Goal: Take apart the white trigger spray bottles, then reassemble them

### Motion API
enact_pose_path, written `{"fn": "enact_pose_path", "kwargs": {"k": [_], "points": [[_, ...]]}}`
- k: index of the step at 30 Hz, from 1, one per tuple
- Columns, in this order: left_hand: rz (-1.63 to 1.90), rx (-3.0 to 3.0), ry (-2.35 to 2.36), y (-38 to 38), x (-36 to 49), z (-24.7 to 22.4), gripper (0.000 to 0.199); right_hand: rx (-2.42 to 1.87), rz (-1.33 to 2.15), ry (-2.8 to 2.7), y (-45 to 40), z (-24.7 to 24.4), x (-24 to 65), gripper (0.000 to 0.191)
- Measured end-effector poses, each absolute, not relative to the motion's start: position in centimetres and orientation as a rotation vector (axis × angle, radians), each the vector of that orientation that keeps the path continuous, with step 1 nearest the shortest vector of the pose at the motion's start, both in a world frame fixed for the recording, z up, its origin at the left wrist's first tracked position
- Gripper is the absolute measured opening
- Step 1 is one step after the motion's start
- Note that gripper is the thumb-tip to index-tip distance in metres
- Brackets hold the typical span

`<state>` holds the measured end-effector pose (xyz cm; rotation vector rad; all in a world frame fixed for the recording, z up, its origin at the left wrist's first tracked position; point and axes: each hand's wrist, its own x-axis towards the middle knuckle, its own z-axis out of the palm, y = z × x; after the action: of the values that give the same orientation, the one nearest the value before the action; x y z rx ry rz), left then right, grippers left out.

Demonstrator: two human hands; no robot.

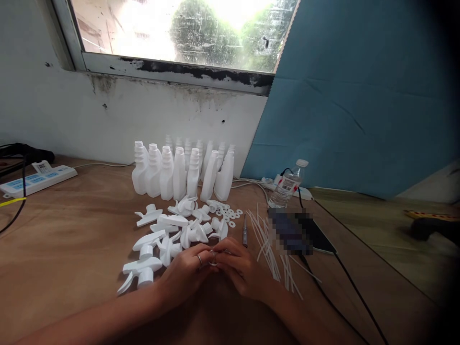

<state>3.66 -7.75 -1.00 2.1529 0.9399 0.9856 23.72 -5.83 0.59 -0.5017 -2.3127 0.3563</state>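
My left hand (189,268), with a ring on one finger, and my right hand (241,268) meet at the table's near side. Their fingers are closed together around a small whitish round part (212,258), mostly hidden, so its kind cannot be made out. Left of and beyond the hands lie several white trigger spray heads (172,220). A scatter of small white washers (230,214) is just behind them. Close to my right hand are a thin screwdriver (245,232) and a loose bunch of thin white dip tubes (266,247).
Several white spray bottles (166,172) without tops stand upright in rows against the wall. At right are a transparent water bottle (286,187), a dark flat device (318,232) and black cables. A white power strip (39,179) lies on the brown table (82,225).
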Motion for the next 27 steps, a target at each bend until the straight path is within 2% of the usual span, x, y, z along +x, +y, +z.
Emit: {"fn": "enact_pose_path", "kwargs": {"k": [11,14,22,27], "points": [[0.962,2.066,0.993,-7.9,3.5,-1.0,0.010,-0.579,0.459,-2.246,-5.7,0.0,23.9,0.020],[0.946,2.002,1.067,-7.7,3.6,-1.1,0.017,-0.589,0.411,-2.220,-5.5,0.2,23.8,0.018],[0.932,1.934,1.066,-7.9,3.8,-1.6,0.027,-0.620,0.068,-2.436,-6.1,1.1,23.6,0.032],[0.956,1.927,1.042,-7.8,3.8,-1.7,0.027,-0.675,0.085,-2.472,-6.6,1.0,23.3,0.045]]}}
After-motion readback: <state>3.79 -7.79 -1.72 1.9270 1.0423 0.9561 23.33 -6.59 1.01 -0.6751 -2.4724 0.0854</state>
